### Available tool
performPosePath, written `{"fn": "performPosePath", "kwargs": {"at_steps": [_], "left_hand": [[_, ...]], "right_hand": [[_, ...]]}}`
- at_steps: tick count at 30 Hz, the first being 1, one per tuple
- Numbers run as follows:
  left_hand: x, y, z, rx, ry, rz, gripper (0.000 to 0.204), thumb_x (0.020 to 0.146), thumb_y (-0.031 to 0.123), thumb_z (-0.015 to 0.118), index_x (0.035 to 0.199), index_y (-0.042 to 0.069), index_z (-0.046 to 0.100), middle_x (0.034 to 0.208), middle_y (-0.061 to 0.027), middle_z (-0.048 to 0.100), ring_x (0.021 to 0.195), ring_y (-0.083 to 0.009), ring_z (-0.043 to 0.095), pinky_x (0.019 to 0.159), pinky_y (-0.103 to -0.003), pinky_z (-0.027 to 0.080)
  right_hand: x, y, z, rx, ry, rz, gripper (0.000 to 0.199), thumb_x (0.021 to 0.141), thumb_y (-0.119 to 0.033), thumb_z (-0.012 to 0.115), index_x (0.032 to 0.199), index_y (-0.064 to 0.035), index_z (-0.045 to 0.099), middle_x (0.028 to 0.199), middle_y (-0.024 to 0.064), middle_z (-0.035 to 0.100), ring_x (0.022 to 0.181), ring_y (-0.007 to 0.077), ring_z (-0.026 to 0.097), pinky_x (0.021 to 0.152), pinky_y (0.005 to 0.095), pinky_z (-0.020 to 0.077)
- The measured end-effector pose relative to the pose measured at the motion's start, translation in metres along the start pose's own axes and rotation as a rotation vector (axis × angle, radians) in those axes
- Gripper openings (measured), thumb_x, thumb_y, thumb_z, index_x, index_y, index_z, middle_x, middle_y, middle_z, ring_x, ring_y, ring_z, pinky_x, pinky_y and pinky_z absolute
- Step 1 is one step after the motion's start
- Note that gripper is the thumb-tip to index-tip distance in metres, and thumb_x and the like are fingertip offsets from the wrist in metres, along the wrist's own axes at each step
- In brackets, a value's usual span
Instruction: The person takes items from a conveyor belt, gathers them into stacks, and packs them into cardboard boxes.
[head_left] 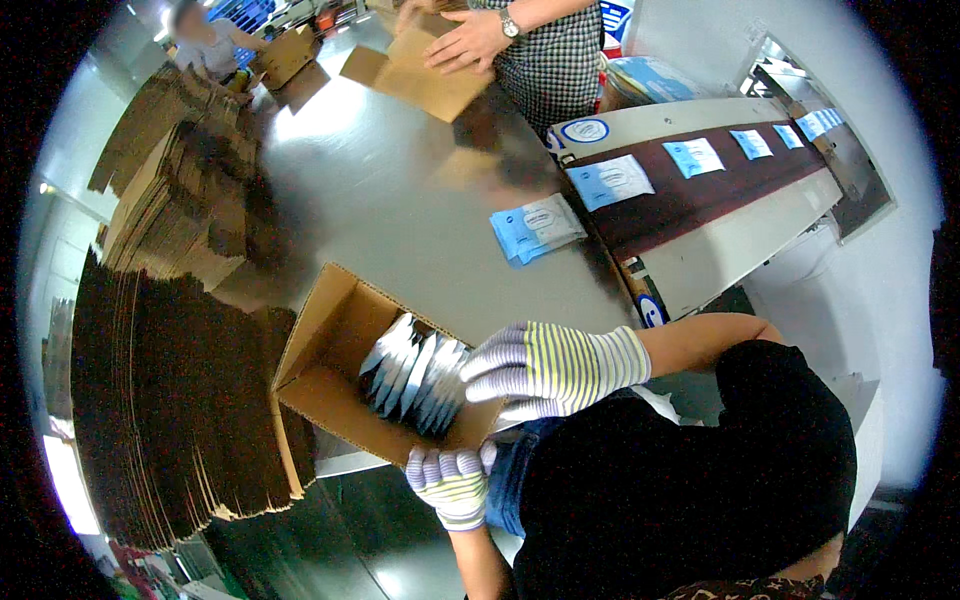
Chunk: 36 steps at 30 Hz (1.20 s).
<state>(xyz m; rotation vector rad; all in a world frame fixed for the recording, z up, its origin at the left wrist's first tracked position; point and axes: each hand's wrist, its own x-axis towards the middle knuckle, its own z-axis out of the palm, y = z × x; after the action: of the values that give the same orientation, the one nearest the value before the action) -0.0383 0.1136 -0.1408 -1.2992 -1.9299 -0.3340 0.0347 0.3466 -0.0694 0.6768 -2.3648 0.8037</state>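
An open cardboard box [330,375] is tilted in front of me at the near table edge. Inside, several blue-and-white soft packets [410,375] stand on edge in a row, filling only part of it. My left hand [450,485], in a striped knit glove, is closed over the box's near rim. My right hand [555,370], gloved alike, reaches over the box's right side. Its fingers are stretched against the right end of the row, the thumb apart; the fingertips are partly hidden among the packets. A small pile of like packets [535,228] lies on the table beyond.
A conveyor belt [680,190] at the right carries several spaced packets. Tall stacks of flattened cardboard [180,400] stand left. Across the metal table [400,240], a co-worker's hand [468,40] rests on another box [425,75]. Another person [215,50] handles a carton [288,58] far left.
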Motion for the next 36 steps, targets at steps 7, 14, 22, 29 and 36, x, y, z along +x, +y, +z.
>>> {"fn": "performPosePath", "kwargs": {"at_steps": [7, 14, 22, 29, 36], "left_hand": [[-0.001, 0.003, -0.002, 0.003, -0.043, -0.019, 0.031, 0.090, 0.039, 0.054, 0.076, 0.012, 0.047, 0.069, -0.0046, 0.044, 0.074, -0.0226, 0.050, 0.087, -0.045, 0.044], [-0.010, -0.003, -0.002, 0.046, -0.051, -0.001, 0.036, 0.090, 0.044, 0.054, 0.077, 0.011, 0.044, 0.074, -0.0064, 0.044, 0.076, -0.0236, 0.050, 0.086, -0.046, 0.043], [-0.010, -0.005, -0.003, 0.025, -0.064, -0.002, 0.037, 0.088, 0.044, 0.056, 0.076, 0.011, 0.044, 0.076, -0.0071, 0.045, 0.077, -0.0240, 0.050, 0.086, -0.045, 0.042], [-0.011, -0.006, -0.007, 0.041, -0.062, -0.020, 0.037, 0.088, 0.043, 0.056, 0.076, 0.011, 0.043, 0.074, -0.0059, 0.044, 0.078, -0.0239, 0.051, 0.085, -0.044, 0.043], [-0.015, -0.010, -0.013, -0.055, -0.056, -0.031, 0.034, 0.088, 0.040, 0.056, 0.071, 0.013, 0.042, 0.066, -0.0051, 0.045, 0.068, -0.0237, 0.049, 0.084, -0.044, 0.043]], "right_hand": [[-0.021, 0.031, -0.013, 0.005, -0.078, 0.218, 0.044, 0.080, -0.024, 0.067, 0.119, -0.0086, 0.054, 0.119, 0.0120, 0.056, 0.106, 0.0294, 0.056, 0.089, 0.0416, 0.0460], [-0.040, 0.147, -0.049, -0.347, -0.134, 0.396, 0.038, 0.081, -0.028, 0.067, 0.108, -0.0028, 0.058, 0.100, 0.0170, 0.062, 0.093, 0.0327, 0.060, 0.085, 0.0429, 0.0484], [-0.026, 0.248, -0.130, -0.256, -0.467, 0.796, 0.052, 0.080, -0.024, 0.069, 0.121, 0.0019, 0.053, 0.112, 0.0186, 0.063, 0.104, 0.0318, 0.060, 0.091, 0.0387, 0.0472], [-0.019, 0.277, -0.077, -0.251, -1.073, 0.930, 0.064, 0.068, -0.054, 0.074, 0.100, 0.0008, 0.066, 0.097, 0.0141, 0.067, 0.084, 0.0259, 0.063, 0.072, 0.0382, 0.0492], [-0.026, 0.104, 0.004, -0.477, -0.753, 0.694, 0.080, 0.055, -0.041, 0.081, 0.117, -0.0010, 0.051, 0.106, 0.0214, 0.060, 0.095, 0.0386, 0.060, 0.088, 0.0465, 0.0464]]}}
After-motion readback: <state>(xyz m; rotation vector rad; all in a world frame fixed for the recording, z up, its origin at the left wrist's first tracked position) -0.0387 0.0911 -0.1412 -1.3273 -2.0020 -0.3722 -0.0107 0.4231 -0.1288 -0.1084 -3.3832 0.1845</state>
